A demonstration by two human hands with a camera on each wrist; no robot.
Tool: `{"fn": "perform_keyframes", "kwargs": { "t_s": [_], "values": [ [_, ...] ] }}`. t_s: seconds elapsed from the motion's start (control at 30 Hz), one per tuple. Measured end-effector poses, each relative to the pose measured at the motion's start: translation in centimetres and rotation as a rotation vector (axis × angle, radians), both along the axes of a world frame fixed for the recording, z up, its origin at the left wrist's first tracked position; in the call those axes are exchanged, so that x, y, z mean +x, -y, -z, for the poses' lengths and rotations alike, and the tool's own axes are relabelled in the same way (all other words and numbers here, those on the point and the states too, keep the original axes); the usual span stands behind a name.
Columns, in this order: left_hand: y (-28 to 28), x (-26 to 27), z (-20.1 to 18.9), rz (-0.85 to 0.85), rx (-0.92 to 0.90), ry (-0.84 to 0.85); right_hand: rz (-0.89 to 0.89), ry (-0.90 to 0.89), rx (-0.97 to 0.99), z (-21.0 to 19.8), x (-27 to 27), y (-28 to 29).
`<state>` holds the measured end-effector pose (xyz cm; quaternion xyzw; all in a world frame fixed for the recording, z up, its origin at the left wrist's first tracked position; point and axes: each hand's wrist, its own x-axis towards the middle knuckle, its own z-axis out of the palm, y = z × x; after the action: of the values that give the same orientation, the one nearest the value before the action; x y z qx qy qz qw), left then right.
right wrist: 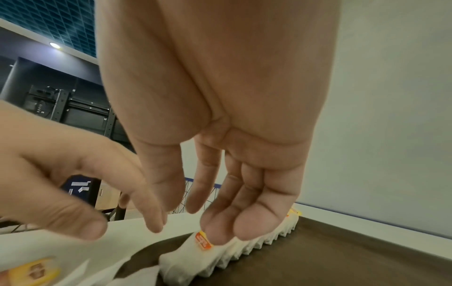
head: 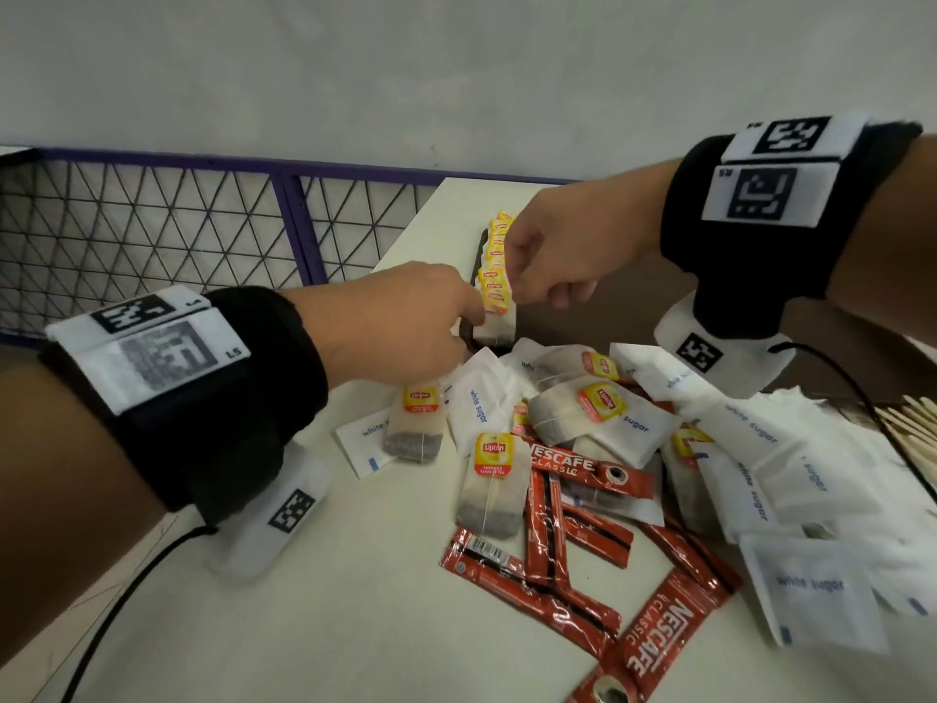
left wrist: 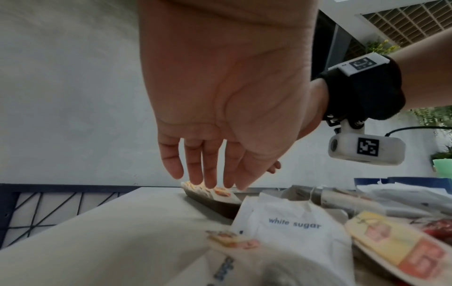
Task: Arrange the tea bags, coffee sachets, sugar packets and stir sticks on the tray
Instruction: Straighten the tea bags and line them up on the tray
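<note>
A dark brown tray (head: 478, 261) lies at the far side of the white table. A row of Lipton tea bags (head: 494, 268) stands upright along its left edge. My left hand (head: 474, 317) reaches the near end of the row, with straight fingers (left wrist: 210, 174) pointing down onto the tea bags (left wrist: 221, 192). My right hand (head: 517, 291) hovers over the row (right wrist: 244, 249) with loosely bent fingertips (right wrist: 218, 235) touching the front bag's tag; its thumb stays apart. Loose tea bags (head: 489, 484), white sugar packets (head: 481, 403) and red Nescafe sachets (head: 583, 469) lie piled in front. Wooden stir sticks (head: 912, 423) show at the right edge.
A purple-framed wire mesh fence (head: 152, 220) runs behind the table's left edge. A grey wall stands behind. Black cables (head: 862, 393) hang from the wrist cameras. The tray floor (right wrist: 342, 251) to the right of the row is bare.
</note>
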<state>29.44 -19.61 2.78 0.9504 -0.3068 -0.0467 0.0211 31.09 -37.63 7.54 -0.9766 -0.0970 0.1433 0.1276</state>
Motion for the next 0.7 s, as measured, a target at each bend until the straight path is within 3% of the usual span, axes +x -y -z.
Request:
{"fn": "perform_keyframes", "kwargs": {
  "t_s": [0.1,0.2,0.3,0.7],
  "values": [
    [-1.2,-1.1,-0.7,-0.087,0.013,-0.014,-0.012,-0.063,-0.061,-0.5,-2.4,1.3],
    [-2.5,-2.7,-0.5,-0.211,0.137,-0.079,-0.010,-0.154,-0.159,0.1,-5.0,2.3],
    [-3.1,-3.9,0.2,-0.281,0.158,-0.127,0.059,-0.146,-0.248,1.0,-7.0,2.9],
    [-1.8,-5.7,1.0,-0.315,-0.039,-0.122,0.164,0.051,-0.067,3.4,-10.9,2.2]
  ]
}}
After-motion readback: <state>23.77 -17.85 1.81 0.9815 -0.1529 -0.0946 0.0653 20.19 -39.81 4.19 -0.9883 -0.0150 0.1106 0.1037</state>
